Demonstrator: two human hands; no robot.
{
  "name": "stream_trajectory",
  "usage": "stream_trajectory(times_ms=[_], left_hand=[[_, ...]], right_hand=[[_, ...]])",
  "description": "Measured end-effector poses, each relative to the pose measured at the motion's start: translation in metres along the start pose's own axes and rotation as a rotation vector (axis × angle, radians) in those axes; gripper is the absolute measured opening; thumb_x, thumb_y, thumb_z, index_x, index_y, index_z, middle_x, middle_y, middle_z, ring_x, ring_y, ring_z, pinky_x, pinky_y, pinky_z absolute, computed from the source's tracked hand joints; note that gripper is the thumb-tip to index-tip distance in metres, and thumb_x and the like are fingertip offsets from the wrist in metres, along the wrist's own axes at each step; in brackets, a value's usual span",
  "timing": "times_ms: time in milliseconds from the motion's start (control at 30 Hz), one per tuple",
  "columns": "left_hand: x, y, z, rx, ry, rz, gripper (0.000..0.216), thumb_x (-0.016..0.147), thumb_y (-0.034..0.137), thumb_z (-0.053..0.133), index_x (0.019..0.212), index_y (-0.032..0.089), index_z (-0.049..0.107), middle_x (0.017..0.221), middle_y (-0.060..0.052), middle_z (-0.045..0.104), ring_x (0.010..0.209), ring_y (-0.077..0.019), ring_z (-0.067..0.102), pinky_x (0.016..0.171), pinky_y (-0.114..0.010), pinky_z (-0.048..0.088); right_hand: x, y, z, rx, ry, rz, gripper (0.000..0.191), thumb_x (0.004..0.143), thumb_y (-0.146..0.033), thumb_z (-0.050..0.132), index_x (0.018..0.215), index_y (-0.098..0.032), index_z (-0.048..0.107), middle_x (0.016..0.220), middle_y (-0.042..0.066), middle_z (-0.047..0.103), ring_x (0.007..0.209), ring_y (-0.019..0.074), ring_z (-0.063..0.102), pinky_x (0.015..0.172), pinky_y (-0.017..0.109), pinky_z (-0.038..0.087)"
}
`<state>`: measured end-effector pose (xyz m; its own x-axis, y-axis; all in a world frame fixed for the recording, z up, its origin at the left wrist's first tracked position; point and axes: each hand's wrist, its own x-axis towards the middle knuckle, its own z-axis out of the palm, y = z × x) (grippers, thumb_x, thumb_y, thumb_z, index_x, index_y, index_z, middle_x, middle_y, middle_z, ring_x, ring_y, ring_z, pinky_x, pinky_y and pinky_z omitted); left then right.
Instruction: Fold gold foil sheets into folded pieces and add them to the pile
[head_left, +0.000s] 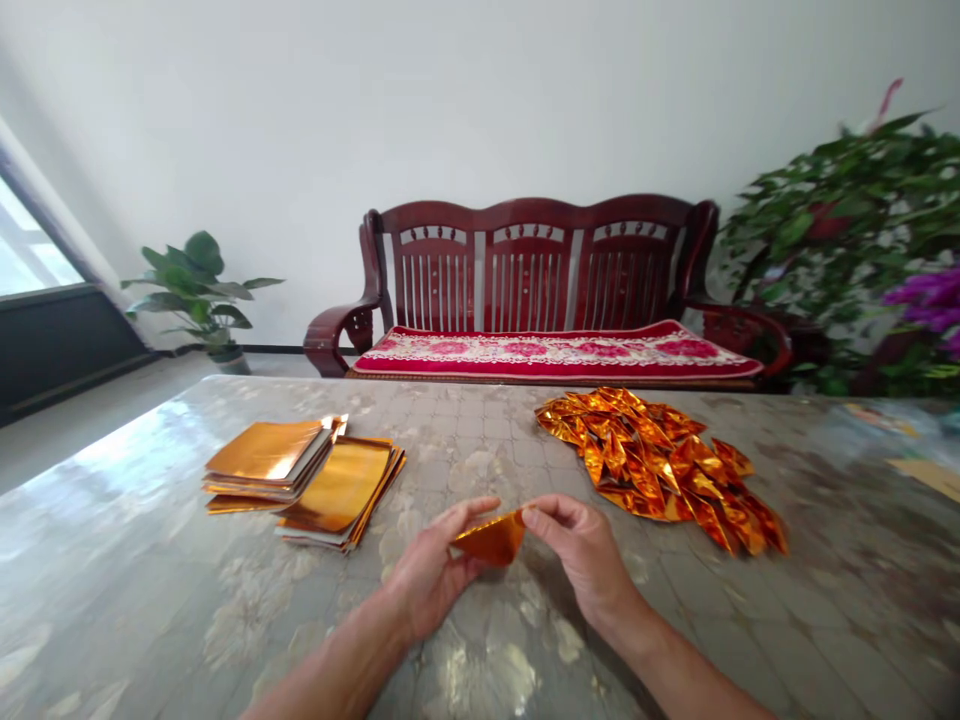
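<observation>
My left hand and my right hand hold a small folded piece of gold foil paper between them, pinching it at its two sides with the fingertips. The piece is a shiny orange-gold cone or triangle shape. Up and to the left of my hands lie two stacks of flat square gold foil sheets, their edges slightly fanned. To the right of my right hand is a loose heap of folded gold foil pieces, not touching either hand.
Everything lies on a marbled grey tabletop with a glossy surface. Beyond its far edge stand a dark red wooden bench with a red cushion, a potted green plant, and a large leafy plant with purple flowers.
</observation>
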<state>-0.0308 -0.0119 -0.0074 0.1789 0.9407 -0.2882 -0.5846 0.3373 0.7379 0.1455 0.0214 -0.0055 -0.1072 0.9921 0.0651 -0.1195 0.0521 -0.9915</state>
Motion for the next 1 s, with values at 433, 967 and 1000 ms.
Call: stream_trajectory(times_ms=[433, 967, 1000], left_hand=[[-0.006, 0.0, -0.004, 0.75, 0.279, 0.469, 0.027, 0.078, 0.038, 0.065, 0.087, 0.016, 0.079, 0.065, -0.003, 0.072, 0.058, -0.0158, 0.058, 0.058, -0.024, 0.045], [-0.007, -0.001, 0.019, 1.333, 0.122, 0.623, 0.026, 0.091, 0.029, 0.055, 0.072, 0.02, 0.068, 0.071, 0.0, 0.065, 0.072, -0.0159, 0.058, 0.069, -0.025, 0.039], [-0.005, -0.003, 0.02, 1.291, 0.14, 0.596, 0.025, 0.091, 0.029, 0.055, 0.071, 0.019, 0.067, 0.069, 0.0, 0.064, 0.069, -0.0151, 0.057, 0.067, -0.024, 0.039]], right_hand=[[0.001, 0.006, 0.0, 0.074, 0.091, 0.005, 0.028, 0.065, -0.044, 0.082, 0.069, -0.018, 0.073, 0.068, 0.002, 0.071, 0.065, 0.0168, 0.059, 0.067, 0.028, 0.047], [-0.004, 0.001, 0.003, -0.347, 0.014, -0.14, 0.021, 0.073, -0.037, 0.069, 0.064, -0.018, 0.071, 0.065, 0.003, 0.067, 0.065, 0.0188, 0.058, 0.063, 0.028, 0.044], [-0.003, 0.003, 0.004, -0.345, 0.031, -0.132, 0.021, 0.072, -0.037, 0.069, 0.065, -0.018, 0.071, 0.065, 0.003, 0.067, 0.065, 0.0188, 0.058, 0.062, 0.028, 0.044]])
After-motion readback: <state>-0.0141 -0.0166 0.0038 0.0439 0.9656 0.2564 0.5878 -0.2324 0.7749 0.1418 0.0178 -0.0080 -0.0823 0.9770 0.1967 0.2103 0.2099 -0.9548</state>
